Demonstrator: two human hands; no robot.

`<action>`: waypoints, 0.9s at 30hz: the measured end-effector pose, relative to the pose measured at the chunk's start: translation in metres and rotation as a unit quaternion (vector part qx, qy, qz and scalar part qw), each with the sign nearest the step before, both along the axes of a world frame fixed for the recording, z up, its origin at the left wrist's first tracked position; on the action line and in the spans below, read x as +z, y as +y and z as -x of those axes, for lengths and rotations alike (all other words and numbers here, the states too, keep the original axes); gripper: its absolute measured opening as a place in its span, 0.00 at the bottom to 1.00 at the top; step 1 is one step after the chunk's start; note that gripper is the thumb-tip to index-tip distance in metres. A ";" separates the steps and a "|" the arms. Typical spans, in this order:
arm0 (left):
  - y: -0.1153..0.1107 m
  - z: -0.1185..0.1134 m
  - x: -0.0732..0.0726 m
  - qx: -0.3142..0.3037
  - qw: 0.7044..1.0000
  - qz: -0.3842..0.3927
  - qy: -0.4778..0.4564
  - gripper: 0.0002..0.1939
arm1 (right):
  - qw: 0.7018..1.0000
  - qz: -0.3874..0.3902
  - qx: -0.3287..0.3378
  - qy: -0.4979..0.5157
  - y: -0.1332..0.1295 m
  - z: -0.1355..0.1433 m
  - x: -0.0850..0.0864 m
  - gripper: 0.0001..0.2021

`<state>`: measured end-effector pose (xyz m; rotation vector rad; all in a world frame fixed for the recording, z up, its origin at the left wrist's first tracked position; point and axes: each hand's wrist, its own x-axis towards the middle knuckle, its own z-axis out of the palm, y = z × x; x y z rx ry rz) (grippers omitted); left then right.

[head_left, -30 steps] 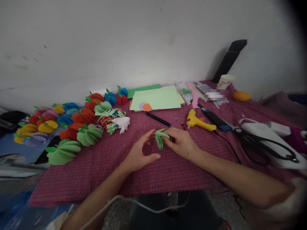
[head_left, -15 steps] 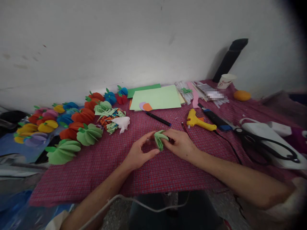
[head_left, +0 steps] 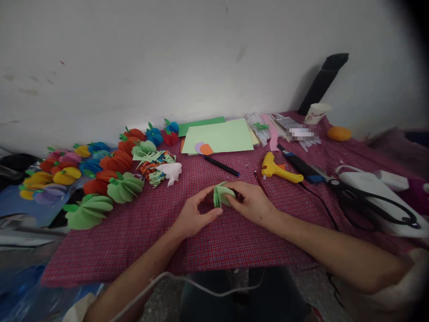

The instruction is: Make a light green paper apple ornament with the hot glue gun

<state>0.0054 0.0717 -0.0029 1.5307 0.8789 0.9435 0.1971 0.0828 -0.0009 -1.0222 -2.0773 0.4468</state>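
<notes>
Between my two hands, above the near middle of the table, is a stack of light green paper pieces with its layered edges toward the left. My left hand has its thumb and fingertips on the left edges of the stack. My right hand pinches the stack from the right, thumb in front and fingers mostly hidden behind. Beyond my hands lies a black pen. A yellow glue gun rests to the right of my right hand.
Several paper pumpkins crowd the left side, beside a heap of paper scraps. Light green sheets lie at the back. On the right are black-handled scissors, a paper cup and an orange fruit.
The green paper stack has turned in my fingers; its layered edges now face left and one flat face shows beside my right thumb. Both hands have stayed nearly in place.
</notes>
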 end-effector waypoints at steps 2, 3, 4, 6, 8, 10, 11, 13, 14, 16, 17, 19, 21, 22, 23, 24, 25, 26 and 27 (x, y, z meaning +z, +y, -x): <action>0.001 0.001 0.000 0.003 1.000 0.012 -0.013 0.26 | 1.000 0.013 0.002 0.009 0.000 0.000 0.000 0.12; 0.001 0.001 0.000 0.003 0.999 0.022 -0.022 0.26 | 1.000 0.023 0.001 0.010 0.000 0.000 0.000 0.12; 0.001 0.001 0.001 0.002 0.999 0.032 -0.033 0.25 | 0.999 0.035 -0.002 0.011 -0.001 0.000 0.000 0.13; 0.001 0.001 0.002 -0.001 0.998 0.047 -0.052 0.24 | 0.998 0.053 -0.017 0.022 -0.001 0.000 -0.001 0.14; 0.002 0.002 0.003 -0.003 0.996 0.056 -0.063 0.23 | 0.997 0.060 -0.036 0.029 -0.002 0.000 -0.003 0.14; 0.002 0.002 0.004 -0.007 0.996 0.062 -0.071 0.22 | 0.998 0.048 -0.041 0.017 -0.002 -0.001 -0.003 0.10; 0.002 0.002 0.004 -0.009 0.995 0.063 -0.073 0.22 | 0.999 0.037 -0.032 0.006 -0.002 -0.001 -0.003 0.06; 0.003 0.003 0.003 -0.012 0.995 0.062 -0.075 0.21 | 1.000 0.009 0.001 -0.004 -0.001 -0.001 -0.003 0.04; 0.003 0.003 0.002 -0.011 0.995 0.060 -0.076 0.20 | 1.000 -0.005 0.018 0.001 -0.001 -0.001 -0.002 0.05; 0.004 0.003 0.001 -0.010 0.995 0.061 -0.083 0.20 | 0.999 -0.019 0.041 0.016 0.000 -0.001 -0.001 0.08; 0.004 0.003 0.000 -0.009 0.994 0.066 -0.085 0.21 | 0.998 -0.019 0.046 0.022 0.000 -0.001 -0.001 0.08; 0.004 0.003 0.000 -0.009 0.994 0.075 -0.084 0.23 | 0.998 -0.013 0.052 0.025 -0.001 0.000 0.000 0.09; 0.003 0.002 0.001 -0.012 0.995 0.072 -0.072 0.24 | 0.998 -0.005 0.054 0.017 -0.002 0.000 0.001 0.09; 0.003 0.001 0.001 -0.014 0.996 0.065 -0.065 0.25 | 0.998 -0.002 0.054 0.013 -0.003 0.000 0.002 0.08; 0.002 0.000 0.002 -0.015 0.997 0.057 -0.058 0.26 | 0.999 0.000 0.051 0.009 -0.003 0.000 0.003 0.08; 0.002 0.000 0.002 -0.017 0.997 0.050 -0.053 0.26 | 0.999 0.002 0.048 0.006 -0.004 0.001 0.003 0.09; 0.001 -0.001 0.003 -0.019 0.998 0.046 -0.047 0.27 | 0.999 0.003 0.045 0.005 -0.005 0.001 0.004 0.09; 0.001 -0.001 0.003 -0.021 0.998 0.044 -0.044 0.27 | 0.999 0.003 0.042 0.004 -0.005 0.001 0.004 0.10; 0.000 -0.001 0.004 -0.021 0.998 0.042 -0.040 0.28 | 0.999 0.002 0.038 0.004 -0.005 0.001 0.004 0.10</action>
